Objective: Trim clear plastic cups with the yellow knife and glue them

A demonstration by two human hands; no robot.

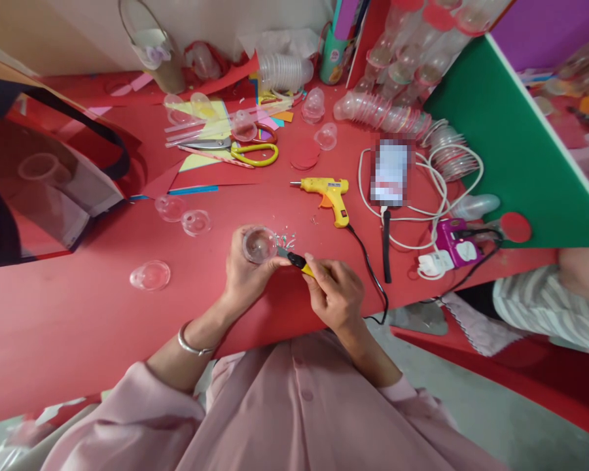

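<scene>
A clear plastic cup (259, 244) is wrapped in the fingers of my left hand (248, 267), its round mouth facing up towards me. My right hand (336, 292) grips a yellow and black utility knife (300, 263). The knife's blade meets the right side of the cup's rim, close to my left thumb. Small pale shavings (285, 239) lie on the red table just beyond the blade. A yellow hot glue gun (328, 194) rests on its side farther off, its black cord running to the table's front edge.
Clear domed lids (150, 275) lie to the left. Yellow and red-handled scissors (255, 154) rest on paper scraps. Stacked plastic cups (380, 112) stand behind. A phone (391, 173), white cable and purple power strip (454, 243) are right. A striped sleeve (544, 304) of another person shows at right.
</scene>
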